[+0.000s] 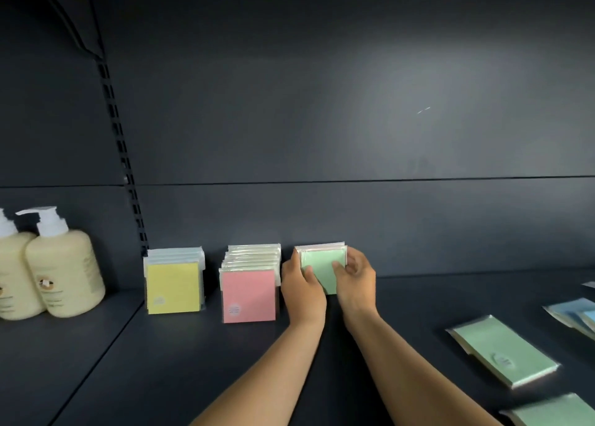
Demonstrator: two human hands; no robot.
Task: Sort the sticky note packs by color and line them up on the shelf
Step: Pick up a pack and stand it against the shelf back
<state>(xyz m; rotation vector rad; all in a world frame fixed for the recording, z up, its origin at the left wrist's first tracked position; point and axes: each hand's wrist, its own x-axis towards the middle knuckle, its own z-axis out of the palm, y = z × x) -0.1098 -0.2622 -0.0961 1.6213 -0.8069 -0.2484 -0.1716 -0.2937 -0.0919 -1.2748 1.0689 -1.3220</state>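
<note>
Now | both hands — left hand (301, 284), right hand (354, 277) — grip upright green stack (322, 269) from either side, on shelf (193, 361) just R of pink row (249, 292) | loose green packs (504, 350) lie flat to R, nearer our R hand | we'd guess they're next.

Your two hands cover the lower half of the upright green sticky note pack (323, 266); the flat blue cellophane-wrapped packs (576, 317) run off the right edge.
</note>
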